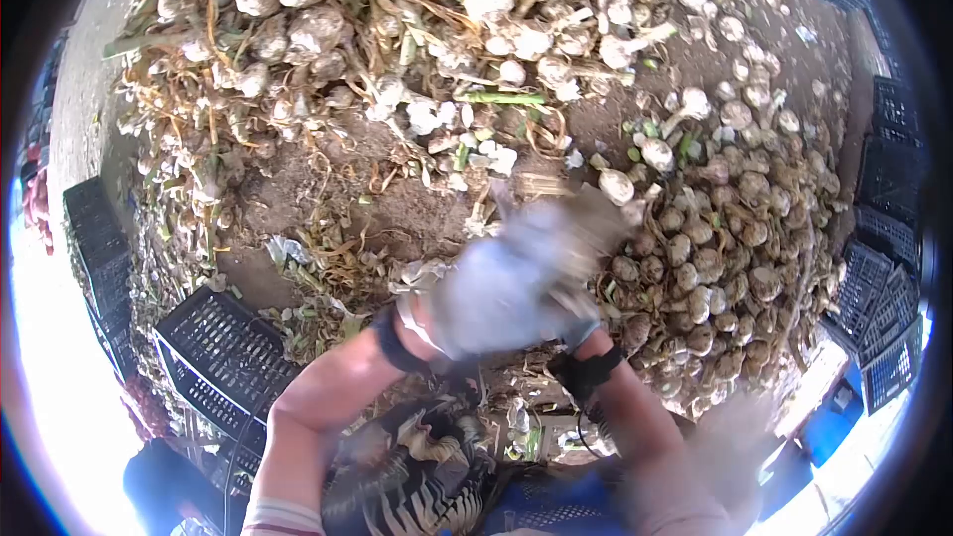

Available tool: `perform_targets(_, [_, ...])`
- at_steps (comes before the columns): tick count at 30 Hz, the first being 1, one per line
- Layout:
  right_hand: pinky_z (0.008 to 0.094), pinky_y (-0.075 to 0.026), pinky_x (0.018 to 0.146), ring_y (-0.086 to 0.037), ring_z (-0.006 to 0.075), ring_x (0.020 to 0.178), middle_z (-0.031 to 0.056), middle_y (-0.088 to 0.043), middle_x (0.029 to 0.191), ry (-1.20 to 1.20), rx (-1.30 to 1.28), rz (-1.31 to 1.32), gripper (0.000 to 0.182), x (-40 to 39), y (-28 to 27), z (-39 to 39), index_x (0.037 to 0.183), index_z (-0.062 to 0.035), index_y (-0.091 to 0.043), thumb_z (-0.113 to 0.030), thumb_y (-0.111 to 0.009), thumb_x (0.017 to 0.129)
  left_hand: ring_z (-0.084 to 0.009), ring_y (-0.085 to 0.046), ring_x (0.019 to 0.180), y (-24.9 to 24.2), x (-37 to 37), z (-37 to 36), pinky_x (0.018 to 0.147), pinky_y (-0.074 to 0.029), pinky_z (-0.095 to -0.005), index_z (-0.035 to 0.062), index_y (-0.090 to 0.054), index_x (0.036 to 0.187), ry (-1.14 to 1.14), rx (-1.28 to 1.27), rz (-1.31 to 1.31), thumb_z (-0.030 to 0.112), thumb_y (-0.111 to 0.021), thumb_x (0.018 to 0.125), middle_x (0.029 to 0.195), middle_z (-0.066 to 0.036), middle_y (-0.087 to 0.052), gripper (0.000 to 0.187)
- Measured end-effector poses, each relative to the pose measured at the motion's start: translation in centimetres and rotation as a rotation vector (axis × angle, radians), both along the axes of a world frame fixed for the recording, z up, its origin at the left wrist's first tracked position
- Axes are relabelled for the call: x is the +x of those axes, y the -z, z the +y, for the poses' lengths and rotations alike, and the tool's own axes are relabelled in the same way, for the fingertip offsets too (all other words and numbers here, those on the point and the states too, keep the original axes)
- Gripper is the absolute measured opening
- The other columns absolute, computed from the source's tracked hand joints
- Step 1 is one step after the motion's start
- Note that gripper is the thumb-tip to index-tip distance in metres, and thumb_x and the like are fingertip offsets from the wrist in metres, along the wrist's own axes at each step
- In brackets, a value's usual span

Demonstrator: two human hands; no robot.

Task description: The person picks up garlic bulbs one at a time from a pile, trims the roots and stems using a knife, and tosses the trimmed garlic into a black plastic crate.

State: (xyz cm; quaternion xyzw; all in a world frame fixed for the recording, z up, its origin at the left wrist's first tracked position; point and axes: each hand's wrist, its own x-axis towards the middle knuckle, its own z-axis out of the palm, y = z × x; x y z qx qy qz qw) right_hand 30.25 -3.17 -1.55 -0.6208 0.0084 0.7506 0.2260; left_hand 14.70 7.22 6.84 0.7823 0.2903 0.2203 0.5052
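My left hand [491, 293], in a pale glove with a dark band at the wrist, reaches across the middle of the view and is smeared by motion. Close against it, my right hand [571, 318] is mostly hidden behind the left one, with a dark band on its wrist. A blurred brownish shape shows at the far end of the gloves, too smeared to name. Just right of the hands lies a pile of trimmed garlic bulbs [705, 258]. Beyond them spreads a heap of garlic with stalks [318, 35].
A black slatted crate [223, 342] stands at the lower left, with more crates [99, 248] at the left edge. Stacked crates [879, 288] stand at the right, near a blue object [832, 425]. Bare soil [397, 208] shows between the garlic heaps.
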Motion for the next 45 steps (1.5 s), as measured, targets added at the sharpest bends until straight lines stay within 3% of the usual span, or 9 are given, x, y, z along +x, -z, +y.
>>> perform_targets(2, [0.0272,-0.053,0.065,-0.067,0.0157,0.071,0.0055,-0.071,0.081,0.392,-0.181,0.167,0.020,-1.1,-0.3,0.3,0.100,-0.0032,-0.071,-0.014,-0.074,0.083,-0.0298,-0.063,0.115,-2.0,2.2,2.6,0.098,-0.051,-0.0381,0.0059,-0.057,0.127,-0.100,0.006,-0.130,0.000,-0.066,0.073,0.126,-0.015,-0.062,0.055])
perform_targets(5, [0.0263,-0.051,0.058,-0.063,0.0093,0.063,0.0019,-0.069,0.074,-0.484,0.482,-0.385,0.019,-0.4,0.0,2.0,0.100,-0.0064,-0.073,-0.015,-0.076,0.083,-0.0331,-0.063,0.113,4.2,-1.6,7.9,0.094,-0.054,-0.0396,0.0046,-0.052,0.133,-0.506,0.080,0.288,0.006,-0.069,0.079,0.136,-0.018,-0.053,0.056])
perform_targets(9, [0.0237,-0.044,0.053,-0.055,0.0045,0.057,-0.0016,-0.063,0.069,-0.274,0.453,-0.418,0.022,1.9,1.9,2.6,0.104,-0.0034,-0.072,-0.011,-0.076,0.084,-0.0333,-0.065,0.107,8.4,-6.2,13.0,0.087,-0.059,-0.0391,0.0083,-0.048,0.137,-0.613,0.126,1.029,0.015,-0.072,0.083,0.143,-0.019,-0.045,0.060])
perform_targets(23, [0.0245,-0.044,0.048,-0.061,0.0098,0.055,0.0026,-0.067,0.074,0.064,0.397,-0.184,0.029,0.1,-2.0,7.9,0.113,0.0009,-0.070,-0.017,-0.072,0.090,-0.0253,-0.067,0.105,4.5,-4.9,1.3,0.084,-0.058,-0.0325,0.0132,-0.061,0.122,-0.315,0.111,0.468,0.000,-0.071,0.071,0.121,-0.009,-0.063,0.054])
perform_targets(30, [0.0244,-0.050,0.047,-0.062,0.0135,0.055,0.0086,-0.071,0.091,0.069,0.558,-0.001,0.033,-1.7,-3.9,7.7,0.122,0.0022,-0.064,-0.012,-0.066,0.092,-0.0168,-0.064,0.090,5.6,-4.0,-1.9,0.077,-0.054,-0.0286,-0.0005,-0.049,0.137,-0.548,-0.853,-0.394,-0.006,-0.058,0.078,0.115,-0.008,-0.062,0.060])
perform_targets(36, [0.0360,-0.052,0.062,-0.068,0.0252,0.069,0.0076,-0.068,0.086,-0.841,1.128,-0.991,0.033,-0.7,-5.5,6.0,0.112,-0.0110,-0.069,-0.009,-0.066,0.079,-0.0109,-0.064,0.084,13.4,-8.0,-4.5,0.069,-0.053,-0.0218,-0.0010,-0.049,0.134,-0.433,-0.682,-0.203,-0.004,-0.064,0.083,0.105,-0.004,-0.064,0.053])
perform_targets(39, [0.0426,-0.051,0.060,-0.064,0.0324,0.068,0.0091,-0.063,0.081,-1.044,1.143,-1.058,0.026,-1.0,-6.5,5.9,0.100,-0.0143,-0.069,-0.011,-0.064,0.074,-0.0141,-0.067,0.090,6.4,-6.2,-3.3,0.073,-0.056,-0.0257,0.0014,-0.051,0.127,-0.688,-1.073,-0.536,0.003,-0.072,0.084,0.105,-0.007,-0.066,0.048])
perform_targets(41, [0.0431,-0.049,0.058,-0.063,0.0311,0.064,0.0069,-0.061,0.077,-0.973,1.208,-1.084,0.017,-1.0,-6.3,6.0,0.094,-0.0138,-0.067,-0.013,-0.062,0.077,-0.0152,-0.067,0.091,6.0,-6.6,-2.6,0.075,-0.056,-0.0284,0.0027,-0.051,0.125,-0.417,-0.342,0.050,0.006,-0.076,0.081,0.103,-0.007,-0.067,0.050])
perform_targets(45, [0.0442,-0.050,0.060,-0.063,0.0326,0.066,0.0090,-0.062,0.077,-1.011,1.139,-1.047,0.019,-1.0,-5.8,6.1,0.095,-0.0136,-0.067,-0.012,-0.059,0.078,-0.0157,-0.067,0.091,8.0,-7.1,-3.4,0.077,-0.056,-0.0309,0.0009,-0.050,0.124,-0.476,-0.526,-0.224,0.006,-0.076,0.081,0.101,-0.007,-0.067,0.051])
